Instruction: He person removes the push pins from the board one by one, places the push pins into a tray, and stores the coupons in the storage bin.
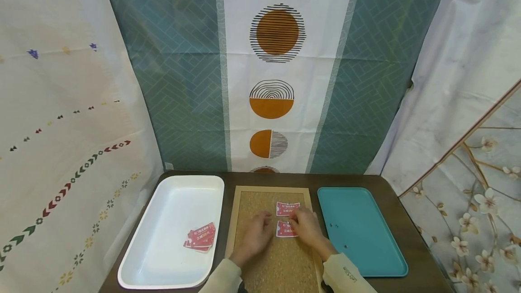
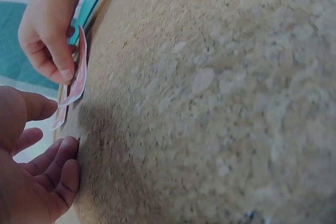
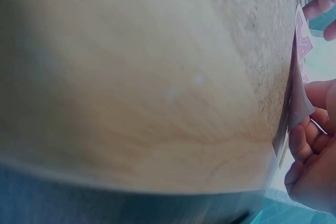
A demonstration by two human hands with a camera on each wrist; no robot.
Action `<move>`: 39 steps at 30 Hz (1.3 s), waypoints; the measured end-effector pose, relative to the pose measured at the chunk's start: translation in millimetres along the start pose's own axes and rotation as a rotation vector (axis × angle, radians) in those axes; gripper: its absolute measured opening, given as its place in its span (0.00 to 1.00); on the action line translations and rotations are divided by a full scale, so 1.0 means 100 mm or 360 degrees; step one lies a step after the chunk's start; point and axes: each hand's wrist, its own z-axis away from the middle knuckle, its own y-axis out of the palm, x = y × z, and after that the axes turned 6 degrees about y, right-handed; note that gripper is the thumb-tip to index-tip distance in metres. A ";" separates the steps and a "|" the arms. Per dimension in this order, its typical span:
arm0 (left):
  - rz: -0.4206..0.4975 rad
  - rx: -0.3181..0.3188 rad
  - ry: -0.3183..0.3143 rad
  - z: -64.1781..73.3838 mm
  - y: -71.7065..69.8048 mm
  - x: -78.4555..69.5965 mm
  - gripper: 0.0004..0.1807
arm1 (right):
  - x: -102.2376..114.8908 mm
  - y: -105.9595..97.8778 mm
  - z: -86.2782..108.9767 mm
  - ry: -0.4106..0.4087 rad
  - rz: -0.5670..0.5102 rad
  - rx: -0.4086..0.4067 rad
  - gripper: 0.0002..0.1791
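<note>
Two red-and-white paper coupons lie one above the other on a framed cork board: an upper coupon and a lower coupon. My right hand pinches the right edge of the lower coupon. In the right wrist view that coupon's edge bends up off the board between thumb and fingers. My left hand hovers over the cork left of the coupons, its fingers loosely bent around nothing. Whether the right fingertips also hold a small pin is hidden.
On the left stands a white tray with a loose pile of red coupons in it. A teal tray to the right carries a few small dark pins. Both trays and the board rest on a dark table.
</note>
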 end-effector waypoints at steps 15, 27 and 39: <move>-0.0054 0.0035 0.0074 -0.01 0.13 -0.10 0.22 | 0.01 0.00 -0.01 -0.0006 0.0031 0.0060 0.06; -0.0157 0.0070 0.0183 -0.01 0.17 -0.15 0.18 | 0.04 -0.04 -0.06 0.0007 0.0009 0.0161 0.06; -0.0130 0.0095 0.0109 -0.02 0.17 -0.20 0.17 | 0.01 -0.07 -0.09 -0.0022 -0.0180 0.0307 0.05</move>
